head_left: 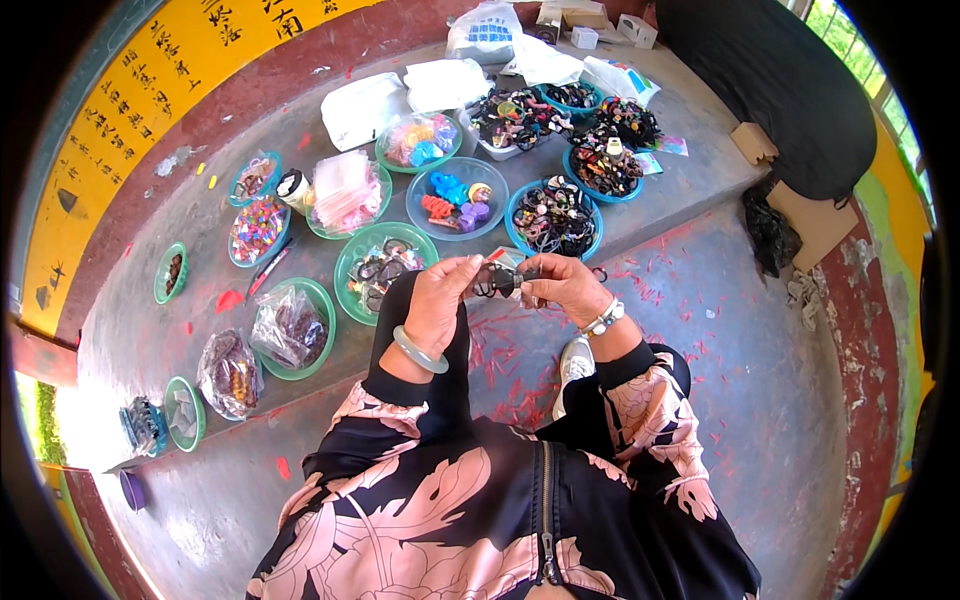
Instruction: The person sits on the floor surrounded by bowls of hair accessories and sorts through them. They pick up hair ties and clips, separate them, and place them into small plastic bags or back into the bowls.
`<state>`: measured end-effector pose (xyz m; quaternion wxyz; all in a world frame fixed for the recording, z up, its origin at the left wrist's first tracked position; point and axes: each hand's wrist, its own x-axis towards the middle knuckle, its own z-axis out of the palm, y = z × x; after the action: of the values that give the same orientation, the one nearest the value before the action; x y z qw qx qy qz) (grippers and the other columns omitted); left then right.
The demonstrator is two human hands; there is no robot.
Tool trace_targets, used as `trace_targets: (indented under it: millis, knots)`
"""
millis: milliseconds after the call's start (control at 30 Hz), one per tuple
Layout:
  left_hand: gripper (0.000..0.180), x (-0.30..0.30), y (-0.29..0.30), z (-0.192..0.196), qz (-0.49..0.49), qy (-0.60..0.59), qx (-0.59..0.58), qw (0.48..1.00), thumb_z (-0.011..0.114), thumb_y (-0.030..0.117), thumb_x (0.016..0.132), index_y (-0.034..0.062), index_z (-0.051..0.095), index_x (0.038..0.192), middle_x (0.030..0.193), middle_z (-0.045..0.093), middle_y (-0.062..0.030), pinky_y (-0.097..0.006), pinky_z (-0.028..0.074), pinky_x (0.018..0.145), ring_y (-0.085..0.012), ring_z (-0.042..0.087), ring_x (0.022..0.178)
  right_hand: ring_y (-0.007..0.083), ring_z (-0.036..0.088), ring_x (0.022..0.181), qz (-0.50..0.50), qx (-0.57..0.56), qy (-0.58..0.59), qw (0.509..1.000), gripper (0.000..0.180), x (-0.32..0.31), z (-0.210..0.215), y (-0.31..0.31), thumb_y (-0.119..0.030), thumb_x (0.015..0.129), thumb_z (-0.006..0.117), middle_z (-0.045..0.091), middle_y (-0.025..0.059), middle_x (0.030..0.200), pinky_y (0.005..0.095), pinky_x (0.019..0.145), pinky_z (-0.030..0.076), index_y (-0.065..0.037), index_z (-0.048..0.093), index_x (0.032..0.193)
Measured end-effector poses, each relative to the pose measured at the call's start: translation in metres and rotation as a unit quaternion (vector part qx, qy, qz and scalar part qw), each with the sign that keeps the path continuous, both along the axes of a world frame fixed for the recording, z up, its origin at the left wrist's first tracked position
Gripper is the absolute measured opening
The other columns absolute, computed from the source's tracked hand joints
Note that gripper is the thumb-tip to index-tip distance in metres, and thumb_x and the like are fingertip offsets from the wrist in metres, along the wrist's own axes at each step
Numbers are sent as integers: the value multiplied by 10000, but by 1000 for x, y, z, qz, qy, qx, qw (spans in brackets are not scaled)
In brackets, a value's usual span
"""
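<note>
Above my knees, both hands meet at a small bunch of black elastic hair ties (493, 281). My left hand (441, 300), with a pale bangle at the wrist, pinches the bunch between thumb and fingertips. From the other side my right hand (570, 288) grips it with curled fingers. A pale, shiny piece with a red corner (505, 257) shows just behind the hair ties; whether it is a bag or a card I cannot tell. Closest to my left hand stands a green basin (345, 284) of dark hair ties and small packets. Beyond my right hand, a blue basin (513, 232) holds decorated black hair ties.
Several more basins spread over the grey raised platform (640, 215). A clear basin (416, 225) holds coloured coils, and a stack of pinkish bags (348, 190) lies left of it. White sacks (365, 110) stand behind. Red scraps litter the floor (740, 330) at right.
</note>
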<state>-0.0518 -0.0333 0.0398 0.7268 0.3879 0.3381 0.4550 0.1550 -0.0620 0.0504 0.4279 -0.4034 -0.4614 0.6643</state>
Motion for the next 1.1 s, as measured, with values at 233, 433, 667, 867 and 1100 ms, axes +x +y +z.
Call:
trace_targets:
  millis: [233,433,667,867,1100]
  knots:
    - [195,8,-7,10,41,-15,-31,999,576,179,864,-8,611,907,790,635,-38,-210,431,615,-79,566,670,100,556,610,-32,-7,-10,999,194,-1,-5,1,-114,788,656,611,33,719,227,558,437,-7,615,944]
    - [311,2,-4,7,2,-25,-48,999,551,260,879,-33,585,981,816,628,-66,-236,441,679,-113,567,729,104,555,595,-37,-13,6,999,182,-3,-8,2,-111,786,657,608,32,706,229,553,439,-7,621,931]
    - [508,-10,-2,17,-42,-46,-80,995,461,429,897,-27,504,1116,935,630,-97,-249,438,774,-148,591,853,103,562,584,-80,-47,53,994,193,-2,-6,0,-122,805,639,619,35,716,224,543,444,-21,627,969]
    - [352,-13,-5,4,-111,46,-19,993,521,351,886,27,570,1013,949,643,-98,-246,424,755,-143,600,875,95,579,584,-91,-38,97,990,228,-2,-11,2,-128,817,629,627,28,738,208,542,450,-23,620,1019]
    - [247,-10,-7,0,-70,64,0,996,563,263,872,21,594,912,882,656,-103,-246,426,731,-129,602,810,112,619,651,-71,-40,58,995,229,-3,-7,0,-141,816,633,644,36,855,204,554,454,-26,622,1014]
